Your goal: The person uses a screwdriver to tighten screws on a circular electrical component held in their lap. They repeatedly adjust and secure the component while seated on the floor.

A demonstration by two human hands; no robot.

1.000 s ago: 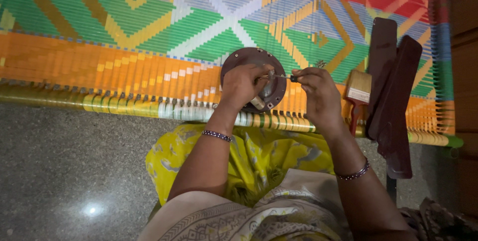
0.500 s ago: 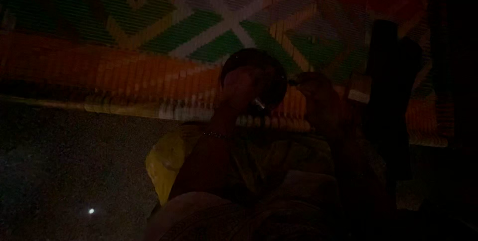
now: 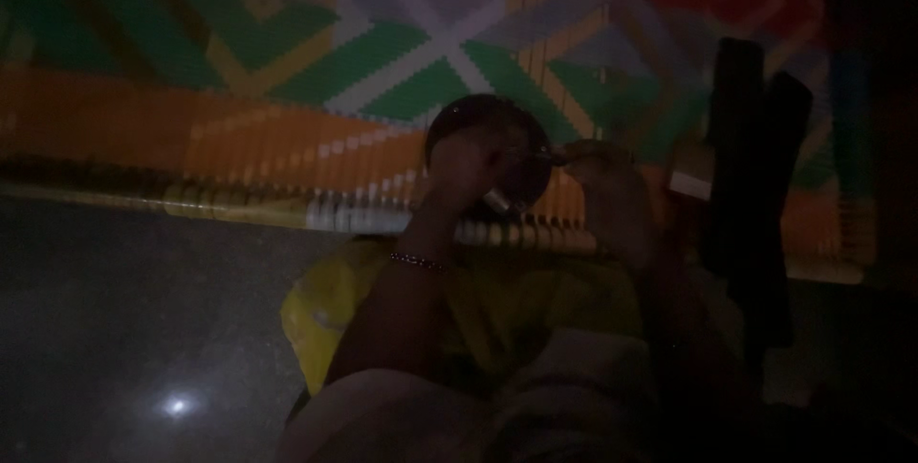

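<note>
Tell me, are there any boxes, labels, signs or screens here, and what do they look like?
No signs or screens show in this dim picture.
Small pale tag or box: right of the right hand, on the woven mat's lower edge; roughly rectangular, too dark to tell more.

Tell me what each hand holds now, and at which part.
The left hand grips the round dark disc at its front edge. The right hand touches its right side; the grip is too dark to tell.

You're looking at a very dim scene. Polished dark grey stone floor (image 3: 143,329) fills the lower left, w/ a small bright light reflection (image 3: 175,407) on it. Above the floor, a woven mat w/ orange, green, white & red geometric bands (image 3: 287,52) spans the top.
</note>
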